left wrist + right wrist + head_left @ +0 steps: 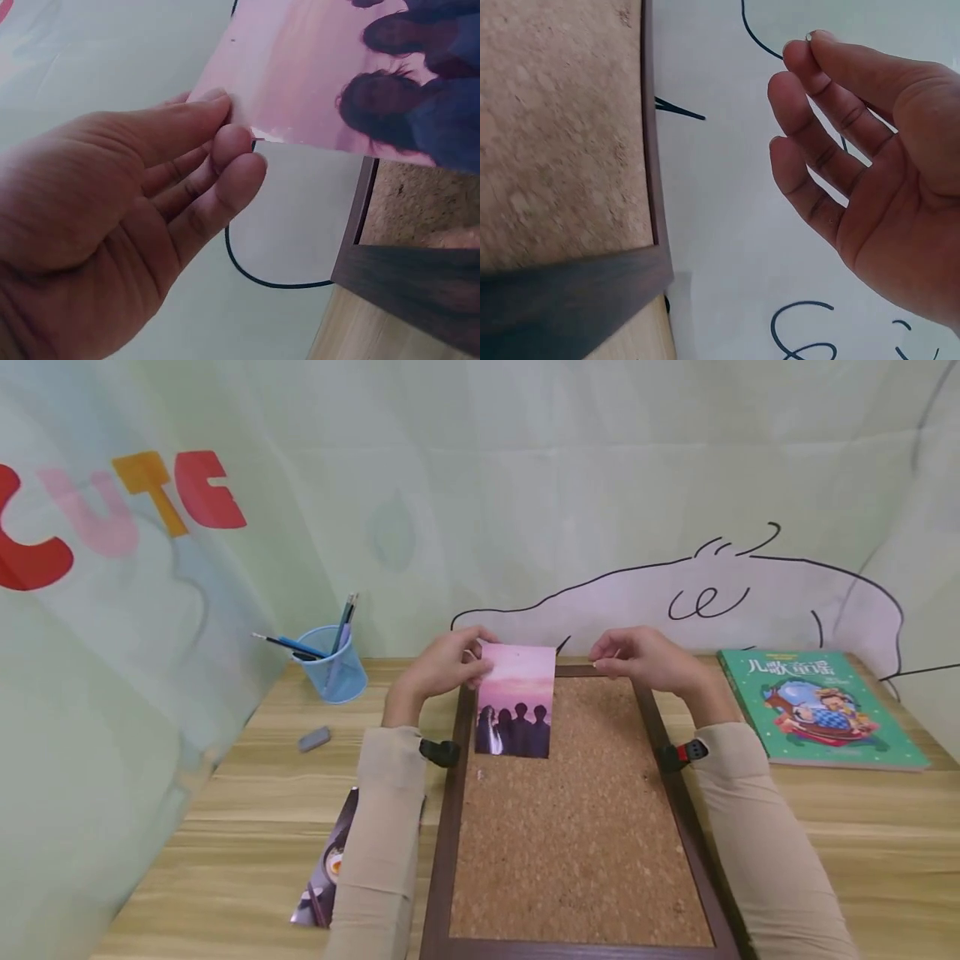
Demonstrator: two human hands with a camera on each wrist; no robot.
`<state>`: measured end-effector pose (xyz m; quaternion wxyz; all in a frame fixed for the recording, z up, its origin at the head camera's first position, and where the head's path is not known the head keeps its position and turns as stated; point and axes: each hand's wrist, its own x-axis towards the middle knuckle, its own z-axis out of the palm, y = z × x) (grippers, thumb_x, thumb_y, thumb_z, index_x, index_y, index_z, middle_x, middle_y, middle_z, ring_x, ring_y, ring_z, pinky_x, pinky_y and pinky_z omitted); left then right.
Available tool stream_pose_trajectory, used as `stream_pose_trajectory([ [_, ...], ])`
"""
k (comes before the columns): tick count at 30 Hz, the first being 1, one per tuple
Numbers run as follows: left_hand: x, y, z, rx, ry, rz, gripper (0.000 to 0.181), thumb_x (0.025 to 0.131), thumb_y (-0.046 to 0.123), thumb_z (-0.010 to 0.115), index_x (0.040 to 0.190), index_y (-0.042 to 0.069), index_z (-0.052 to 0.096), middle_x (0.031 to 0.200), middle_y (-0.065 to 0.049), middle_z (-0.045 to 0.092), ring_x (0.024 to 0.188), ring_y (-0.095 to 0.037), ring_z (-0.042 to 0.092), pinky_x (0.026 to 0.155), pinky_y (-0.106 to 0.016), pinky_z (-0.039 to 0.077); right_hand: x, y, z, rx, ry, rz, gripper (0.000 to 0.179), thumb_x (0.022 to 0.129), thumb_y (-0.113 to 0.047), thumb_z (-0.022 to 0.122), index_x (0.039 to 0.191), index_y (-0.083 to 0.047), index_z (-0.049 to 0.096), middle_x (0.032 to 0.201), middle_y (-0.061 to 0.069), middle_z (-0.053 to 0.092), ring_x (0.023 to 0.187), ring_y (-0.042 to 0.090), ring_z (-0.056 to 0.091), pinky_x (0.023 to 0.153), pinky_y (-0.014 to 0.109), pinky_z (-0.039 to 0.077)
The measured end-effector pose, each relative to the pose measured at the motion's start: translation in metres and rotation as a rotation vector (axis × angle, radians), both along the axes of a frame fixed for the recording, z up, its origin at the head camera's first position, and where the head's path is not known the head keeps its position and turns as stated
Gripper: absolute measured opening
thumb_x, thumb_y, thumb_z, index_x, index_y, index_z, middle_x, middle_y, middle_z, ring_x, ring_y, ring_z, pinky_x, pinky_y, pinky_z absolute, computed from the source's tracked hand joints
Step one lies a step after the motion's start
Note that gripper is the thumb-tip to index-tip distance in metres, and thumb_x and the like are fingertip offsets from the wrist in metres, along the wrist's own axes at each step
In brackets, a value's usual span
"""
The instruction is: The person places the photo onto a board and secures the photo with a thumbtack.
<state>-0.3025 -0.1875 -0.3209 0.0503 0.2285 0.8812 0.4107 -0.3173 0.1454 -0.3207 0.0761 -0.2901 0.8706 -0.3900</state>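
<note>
My left hand pinches the upper left corner of a photo that shows dark silhouettes of people against a pink sky. A small dark dot marks the photo near its top edge. The photo is held over the upper left part of a brown-framed cork board; whether it touches the cork I cannot tell. Near the board's top right corner, my right hand pinches a tiny shiny pin-like piece between thumb and index fingertip. Its other fingers are loosely bent.
Another photo, with food on it, lies left of the board, partly under the left sleeve. A grey eraser and a blue pencil cup stand farther back. To the right lies a green book. A printed curtain hangs behind.
</note>
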Motion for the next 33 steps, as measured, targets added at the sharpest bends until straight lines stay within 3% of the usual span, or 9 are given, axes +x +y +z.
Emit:
stream_pose_trajectory([
  [5,-0.002,0.007,-0.002,0.017,-0.010,0.025,0.032,0.100,0.006,0.058,0.132,0.002,0.054,0.097,-0.014,0.055,0.075,-0.023,0.066,0.075,-0.047,0.058,0.000,-0.010,-0.004,0.028,0.005,0.028,0.020,0.100,-0.013,0.063,0.114,0.000,0.068,0.101,0.018,0.068,0.089,0.032,0.066,0.076,0.047,0.053],
  [12,-0.003,0.016,-0.004,0.023,-0.009,0.027,0.029,0.100,0.007,0.059,0.129,0.005,0.056,0.092,-0.013,0.056,0.071,-0.030,0.065,0.071,-0.054,0.056,0.000,-0.017,-0.004,0.042,0.006,0.035,0.017,0.100,-0.009,0.061,0.112,0.000,0.069,0.100,0.020,0.068,0.084,0.029,0.065,0.071,0.040,0.051],
  [23,-0.002,0.032,-0.012,-0.013,-0.046,0.057,0.030,0.100,0.007,0.060,0.129,0.007,0.056,0.094,-0.014,0.056,0.066,-0.021,0.065,0.070,-0.050,0.058,0.001,-0.024,-0.009,0.004,-0.024,0.056,0.017,0.100,-0.006,0.060,0.112,-0.001,0.070,0.105,0.018,0.069,0.091,0.036,0.066,0.083,0.053,0.053],
  [33,-0.004,0.041,-0.016,-0.014,-0.044,0.055,0.031,0.097,0.003,0.060,0.127,0.002,0.057,0.086,-0.012,0.058,0.061,-0.018,0.065,0.067,-0.048,0.058,0.001,-0.030,-0.012,0.016,0.003,0.074,0.016,0.098,-0.005,0.063,0.110,-0.001,0.071,0.103,0.012,0.072,0.089,0.033,0.067,0.078,0.042,0.055],
])
